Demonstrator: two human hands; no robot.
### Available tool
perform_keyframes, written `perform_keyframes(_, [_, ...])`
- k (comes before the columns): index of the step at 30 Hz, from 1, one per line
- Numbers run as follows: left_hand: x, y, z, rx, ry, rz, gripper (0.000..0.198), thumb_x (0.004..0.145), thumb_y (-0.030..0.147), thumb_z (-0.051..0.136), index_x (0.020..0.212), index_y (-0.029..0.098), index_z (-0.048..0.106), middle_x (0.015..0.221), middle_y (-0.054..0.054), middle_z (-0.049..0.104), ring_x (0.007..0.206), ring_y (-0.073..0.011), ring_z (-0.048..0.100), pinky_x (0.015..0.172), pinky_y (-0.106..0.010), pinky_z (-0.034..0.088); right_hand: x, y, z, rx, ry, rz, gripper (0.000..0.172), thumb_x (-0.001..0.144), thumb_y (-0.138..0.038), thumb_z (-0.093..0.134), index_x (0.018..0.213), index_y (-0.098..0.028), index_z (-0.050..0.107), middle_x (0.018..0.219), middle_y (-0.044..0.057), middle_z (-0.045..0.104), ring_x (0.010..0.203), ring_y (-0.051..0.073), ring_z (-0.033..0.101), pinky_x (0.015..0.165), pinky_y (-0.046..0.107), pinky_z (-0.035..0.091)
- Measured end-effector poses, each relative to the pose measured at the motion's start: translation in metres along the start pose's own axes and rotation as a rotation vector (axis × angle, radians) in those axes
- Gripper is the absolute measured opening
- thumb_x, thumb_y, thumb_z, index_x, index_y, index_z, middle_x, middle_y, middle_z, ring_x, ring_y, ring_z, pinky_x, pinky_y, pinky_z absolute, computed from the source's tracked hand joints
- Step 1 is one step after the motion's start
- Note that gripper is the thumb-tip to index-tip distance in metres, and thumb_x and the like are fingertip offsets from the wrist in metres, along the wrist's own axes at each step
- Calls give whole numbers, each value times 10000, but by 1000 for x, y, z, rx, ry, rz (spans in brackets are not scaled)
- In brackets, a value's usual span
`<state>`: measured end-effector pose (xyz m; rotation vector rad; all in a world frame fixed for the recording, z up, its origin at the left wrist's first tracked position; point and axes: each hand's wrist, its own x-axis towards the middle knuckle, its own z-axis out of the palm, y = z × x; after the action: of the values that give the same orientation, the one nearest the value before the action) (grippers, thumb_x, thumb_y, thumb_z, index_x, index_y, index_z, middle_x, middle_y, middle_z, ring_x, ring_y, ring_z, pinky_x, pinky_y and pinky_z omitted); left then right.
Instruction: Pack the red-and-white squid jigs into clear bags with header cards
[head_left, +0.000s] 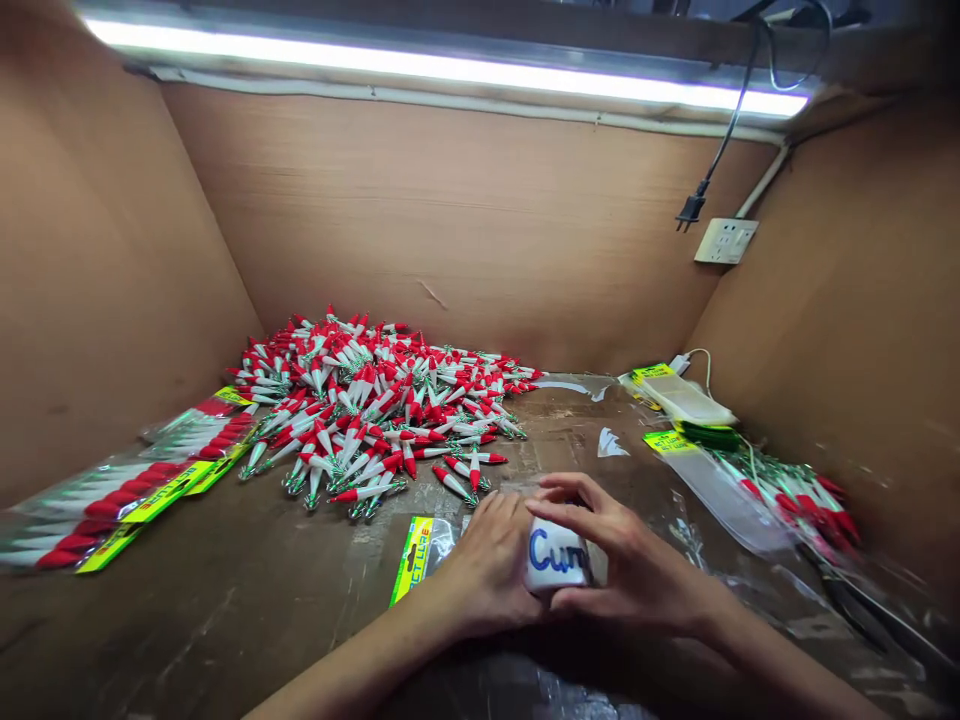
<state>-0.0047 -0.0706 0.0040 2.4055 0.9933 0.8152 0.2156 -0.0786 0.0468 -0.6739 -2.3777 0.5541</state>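
My right hand is closed around a white block-like object with blue handwritten letters. Its fingers curve over the top and the thumb lies along the lower edge. My left hand rests against the left side of that object, its fingers bent over a clear plastic bag. The bag's yellow and green header card sticks out to the left of the hand, while the rest of it is hidden. Just beyond my hands are red and white fishing lures with green hooks, heaped in a pile.
Filled lure packs lie at the left. To the right are empty bags, more lures and dark-handled scissors. Cardboard walls enclose the table. A plug hangs by a socket under a lamp.
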Motion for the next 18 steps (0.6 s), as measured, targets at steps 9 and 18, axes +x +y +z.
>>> perform_keyframes(9, [-3,-14,-79,-1224,118,8,833,690,677,751,1337,198,537,1139,-102,597,1151,-333,536,1017,-452,405,77,-36,-39,234,386,-36,862,877,-604,646,1578,-314,237,1545,93,415,1425,323,381,1190,530,323])
perform_keyframes(18, [-8,-23,-70,-1275,-238,-27,772,642,661,803,1189,137,653,966,-133,698,798,-269,658,707,-352,504,117,-10,5,928,-151,192,631,800,-342,812,1355,-223,538,821,9,694,495,84,566,388,175,438])
